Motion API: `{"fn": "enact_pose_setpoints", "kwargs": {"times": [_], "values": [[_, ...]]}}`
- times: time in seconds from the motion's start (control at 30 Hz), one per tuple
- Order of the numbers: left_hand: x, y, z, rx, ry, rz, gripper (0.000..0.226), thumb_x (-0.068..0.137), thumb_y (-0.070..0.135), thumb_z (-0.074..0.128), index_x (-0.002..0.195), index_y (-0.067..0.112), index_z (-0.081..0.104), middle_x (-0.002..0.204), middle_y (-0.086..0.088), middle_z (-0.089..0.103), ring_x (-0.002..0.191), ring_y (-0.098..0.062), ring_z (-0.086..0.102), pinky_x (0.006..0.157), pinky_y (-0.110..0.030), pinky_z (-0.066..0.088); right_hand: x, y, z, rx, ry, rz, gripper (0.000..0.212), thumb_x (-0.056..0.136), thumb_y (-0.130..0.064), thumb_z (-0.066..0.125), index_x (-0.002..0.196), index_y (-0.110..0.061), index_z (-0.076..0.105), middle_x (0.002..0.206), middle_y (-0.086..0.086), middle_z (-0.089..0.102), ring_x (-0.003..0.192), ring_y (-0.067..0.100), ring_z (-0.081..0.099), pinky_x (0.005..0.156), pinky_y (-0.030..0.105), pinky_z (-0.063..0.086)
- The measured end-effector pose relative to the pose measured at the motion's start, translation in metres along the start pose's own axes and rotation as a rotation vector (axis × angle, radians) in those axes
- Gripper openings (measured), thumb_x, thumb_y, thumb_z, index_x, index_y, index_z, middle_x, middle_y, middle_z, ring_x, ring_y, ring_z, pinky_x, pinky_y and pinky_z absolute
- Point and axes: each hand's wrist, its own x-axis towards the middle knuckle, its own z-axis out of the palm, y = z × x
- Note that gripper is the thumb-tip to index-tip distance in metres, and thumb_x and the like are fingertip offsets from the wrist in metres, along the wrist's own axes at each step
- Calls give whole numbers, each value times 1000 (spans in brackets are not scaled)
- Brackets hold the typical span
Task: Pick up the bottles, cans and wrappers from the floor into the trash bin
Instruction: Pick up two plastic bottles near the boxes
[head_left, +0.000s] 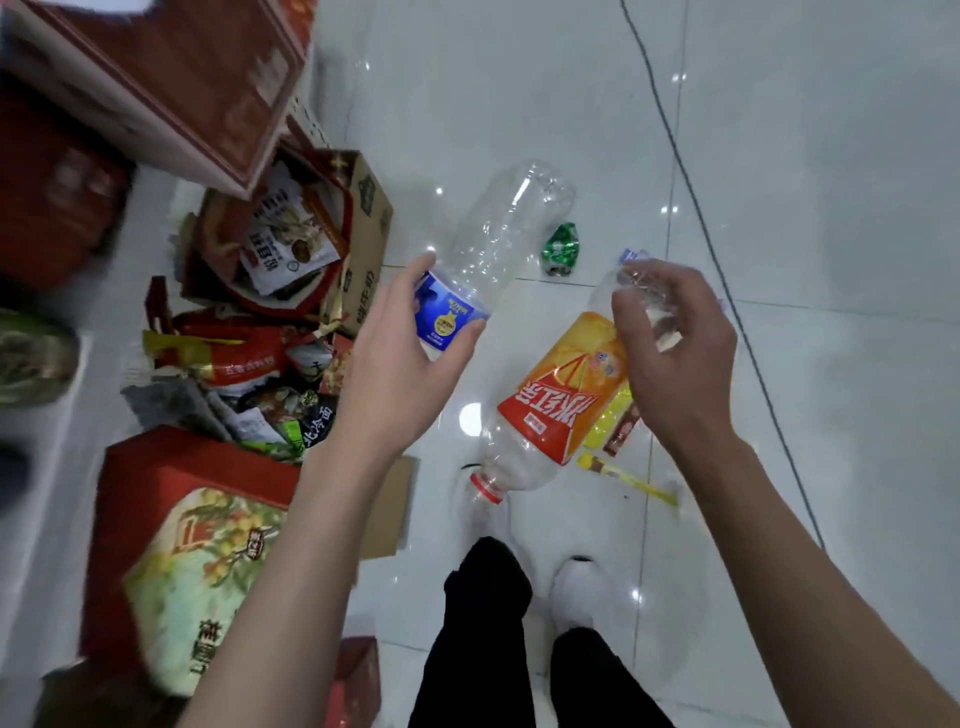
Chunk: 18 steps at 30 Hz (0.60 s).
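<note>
left hand (415, 343) grips the blue bottle (493, 239) round its label, right hand (675, 358) curls round the orange bottle (561, 410) base, neck hanging; both seem raised for carrying to the box (370, 208); green wrapper (561, 249) lies on the floor (831, 208)

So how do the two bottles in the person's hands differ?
The blue-label bottle has a small blue-and-white band; the orange-label bottle a larger orange-and-red wrap. The left hand grips the blue-label bottle at its label; the right hand holds the orange-label bottle by its bare end. The blue-label bottle slants away from the person; the orange-label bottle's red-ringed neck points towards their feet. Both are clear plastic and look empty.
</note>
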Motion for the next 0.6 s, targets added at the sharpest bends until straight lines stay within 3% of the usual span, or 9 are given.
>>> {"fn": "enact_pose_setpoints", "kwargs": {"times": [0.1,0.27,0.53,0.6], "values": [[-31,62,-39,23,-5,17,70,90,45,70,149,30,36,135,13,49,119,-3,55,104,-39,50,-16,-66,-45,28,6,-2,40,91,-47,57,118,-19,68,116,-2,69,106,8,64,76,15,46],[-86,138,-82,-37,22,26,69,90,43,72,149,31,37,134,10,52,118,-2,56,103,-36,51,-59,-144,-110,40,33,-46,31,91,-45,55,114,-26,65,114,-3,68,103,-1,61,77,6,42],[-167,182,-81,-45,-23,118,72,88,42,74,149,26,39,132,16,50,119,0,54,106,-34,48,-150,-159,-181,49,195,-43,29,91,-46,57,114,-29,63,113,-8,67,103,-5,61,84,17,47],[-192,181,-72,-46,-57,144,71,88,41,74,149,25,40,132,14,51,119,-1,54,105,-24,46,-180,-154,-194,54,237,-20,30,90,-47,57,114,-28,63,111,-8,67,103,-4,62,81,14,46]]}}
